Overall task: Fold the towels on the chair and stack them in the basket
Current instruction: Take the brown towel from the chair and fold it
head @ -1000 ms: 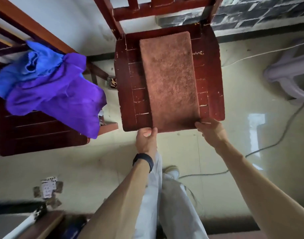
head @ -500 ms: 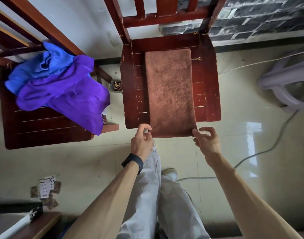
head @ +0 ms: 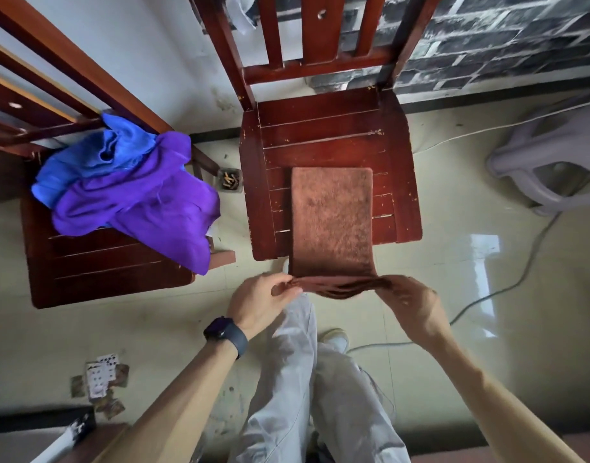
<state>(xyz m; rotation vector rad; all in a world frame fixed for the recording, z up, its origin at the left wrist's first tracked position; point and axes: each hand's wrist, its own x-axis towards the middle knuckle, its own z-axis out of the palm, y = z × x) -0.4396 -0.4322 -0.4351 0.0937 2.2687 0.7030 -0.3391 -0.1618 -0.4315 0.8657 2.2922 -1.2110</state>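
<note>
A brown towel (head: pixel 332 215) lies folded lengthwise on the seat of the red wooden chair (head: pixel 323 128) in front of me, its near end hanging off the front edge. My left hand (head: pixel 262 302) pinches the near left corner. My right hand (head: pixel 412 304) grips the near right corner, and the edge sags between them. A purple towel (head: pixel 146 208) and a blue towel (head: pixel 96 155) lie crumpled on a second red chair (head: pixel 96 269) to the left. No basket is in view.
A pale plastic stool (head: pixel 551 162) stands at the right, with a cable (head: pixel 507 282) running over the tiled floor. A small tin (head: pixel 229 180) sits between the chairs. Playing cards (head: pixel 101 379) lie on the floor at lower left. My legs are below the hands.
Both hands have drawn the brown towel's near end toward me, off the front of the seat, and now hold its corners raised. The far end has slid forward on the seat.
</note>
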